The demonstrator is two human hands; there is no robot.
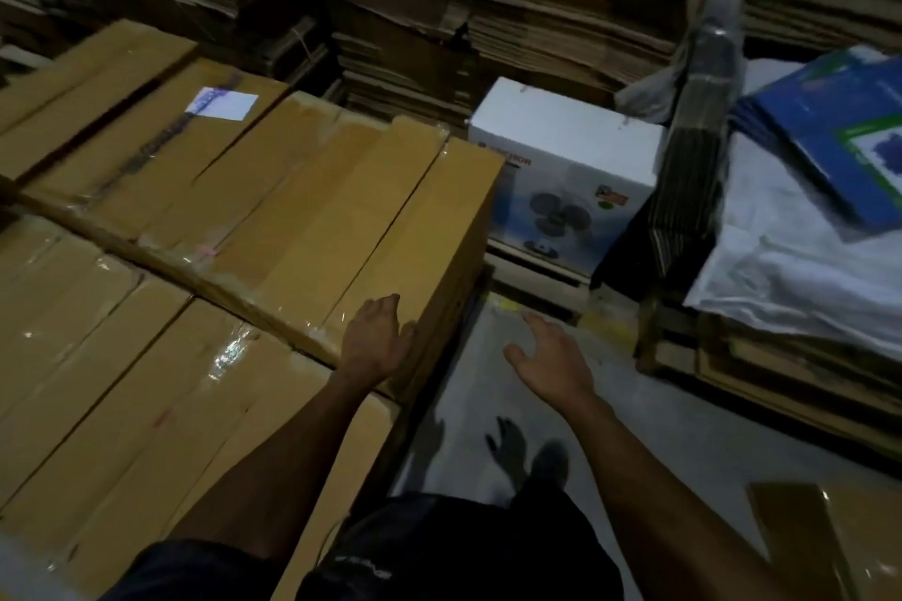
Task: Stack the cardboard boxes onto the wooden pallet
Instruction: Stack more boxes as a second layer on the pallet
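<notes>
Long brown cardboard boxes, taped and side by side, fill the left half of the view in a stack. The rightmost upper box (pixel 390 229) ends at a corner near the middle of the view. My left hand (pixel 376 339) lies on that box's near corner, palm down with fingers straight. Over the grey floor to the right of the stack, my right hand (pixel 549 361) hovers with fingers spread, holding nothing. A lower row of boxes (pixel 161 386) runs under my left forearm. The pallet under the stack is hidden.
A white fan box (pixel 561 171) stands on a low platform behind the aisle. At right, a pile holds white sacks (pixel 790 278), blue flat cartons (pixel 839 137) and a dark wrapped bundle (pixel 698 151). Flattened cardboard stacks (pixel 561 5) wall the back. Another brown box (pixel 830 547) lies at bottom right.
</notes>
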